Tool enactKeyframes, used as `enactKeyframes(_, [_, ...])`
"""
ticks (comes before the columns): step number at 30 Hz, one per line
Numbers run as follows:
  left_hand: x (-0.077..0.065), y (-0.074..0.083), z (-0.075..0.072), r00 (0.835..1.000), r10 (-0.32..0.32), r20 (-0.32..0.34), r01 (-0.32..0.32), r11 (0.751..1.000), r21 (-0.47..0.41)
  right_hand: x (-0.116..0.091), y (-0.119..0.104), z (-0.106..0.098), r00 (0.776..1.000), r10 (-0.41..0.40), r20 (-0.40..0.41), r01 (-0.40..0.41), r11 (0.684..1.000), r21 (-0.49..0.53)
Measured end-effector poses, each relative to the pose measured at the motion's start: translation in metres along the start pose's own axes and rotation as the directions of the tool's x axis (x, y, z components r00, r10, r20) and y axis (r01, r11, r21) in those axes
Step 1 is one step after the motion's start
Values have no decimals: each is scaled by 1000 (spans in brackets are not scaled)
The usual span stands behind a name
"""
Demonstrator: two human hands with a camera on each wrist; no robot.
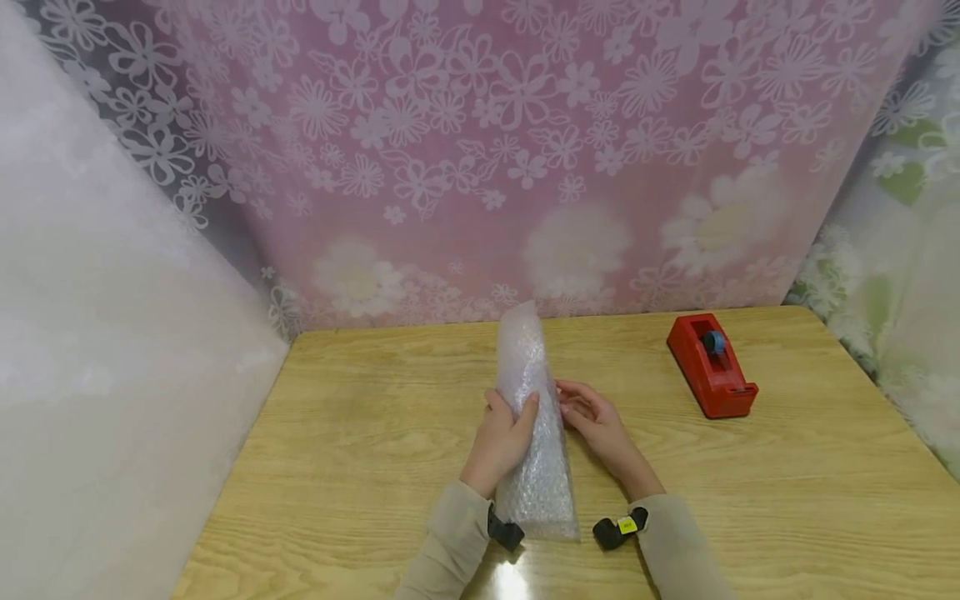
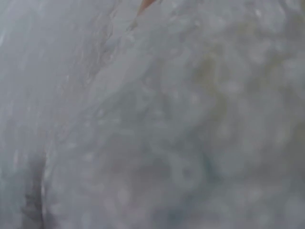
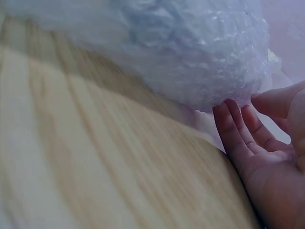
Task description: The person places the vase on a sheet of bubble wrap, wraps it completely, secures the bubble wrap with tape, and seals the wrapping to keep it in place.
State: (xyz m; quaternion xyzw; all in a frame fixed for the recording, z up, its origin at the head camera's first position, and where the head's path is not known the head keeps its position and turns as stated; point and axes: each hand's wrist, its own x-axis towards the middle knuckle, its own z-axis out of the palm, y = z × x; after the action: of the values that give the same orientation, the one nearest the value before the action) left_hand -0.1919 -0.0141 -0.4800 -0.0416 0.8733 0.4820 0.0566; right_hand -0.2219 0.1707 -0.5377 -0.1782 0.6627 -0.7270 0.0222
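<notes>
A long, folded piece of bubble wrap (image 1: 536,467) stands tilted in the middle of the table, narrower at its far end. My left hand (image 1: 501,442) holds it from the left, thumb lying over its upper face and fingers partly hidden behind its edge. On the other side, my right hand (image 1: 603,429) touches the right edge with its fingertips. Seen from the right wrist, the fingertips of the right hand (image 3: 267,157) meet the underside of the bubble wrap (image 3: 205,57), with the thumb close beside. Blurred bubble wrap (image 2: 143,119) fills the left wrist view; whatever is inside cannot be made out.
A red tape dispenser (image 1: 712,367) with a small blue roll stands at the right on the wooden table (image 1: 360,467). A pink flowered curtain (image 1: 480,167) hangs behind the far edge. White sheeting (image 1: 112,333) borders the left side.
</notes>
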Motion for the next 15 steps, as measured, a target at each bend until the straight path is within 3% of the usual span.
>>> enactKeyframes(6, [0,-2,-2,1000,23,8,-23,1000,-12,0,-1,0,999,36,-15,-36,999,-3])
enactKeyframes(15, [-5,0,-12,995,49,88,-54,997,48,1,-1,1,999,38,-36,-38,999,-1])
